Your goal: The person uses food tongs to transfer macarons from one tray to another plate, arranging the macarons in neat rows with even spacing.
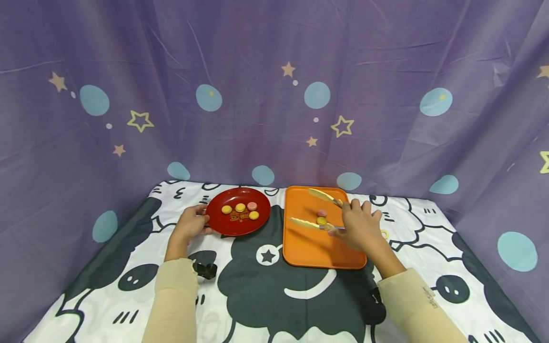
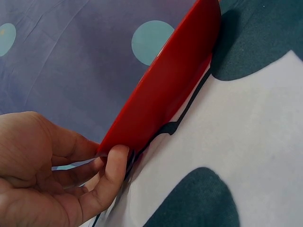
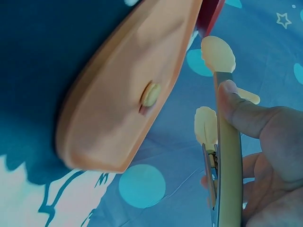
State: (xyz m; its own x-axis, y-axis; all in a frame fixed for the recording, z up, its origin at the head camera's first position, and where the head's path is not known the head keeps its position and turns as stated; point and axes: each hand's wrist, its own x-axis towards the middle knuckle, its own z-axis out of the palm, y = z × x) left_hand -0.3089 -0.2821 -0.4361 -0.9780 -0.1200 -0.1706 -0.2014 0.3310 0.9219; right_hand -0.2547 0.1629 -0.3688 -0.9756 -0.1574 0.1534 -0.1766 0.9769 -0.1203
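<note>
My left hand (image 1: 191, 223) grips the left rim of a red plate (image 1: 218, 221), thumb and fingers pinching its edge. On the plate lie several macarons: yellow ones, such as the yellow macaron (image 1: 226, 209), and a pink macaron (image 1: 252, 206). My right hand (image 1: 360, 224) holds a pair of tongs (image 1: 306, 223) with cream-coloured tips over an orange tray (image 1: 300, 252). The tips stand apart with nothing between them in the right wrist view. Below, on the tray, are a yellow macaron (image 3: 151, 94) and a pink macaron (image 1: 321, 213) side by side.
A cartoon-sheep cloth (image 1: 257, 305) in black, white and grey covers the table. Behind the table hangs a purple curtain (image 1: 257, 47) with stars and blue dots. The tray stands to the right of the plate, with a narrow gap between them.
</note>
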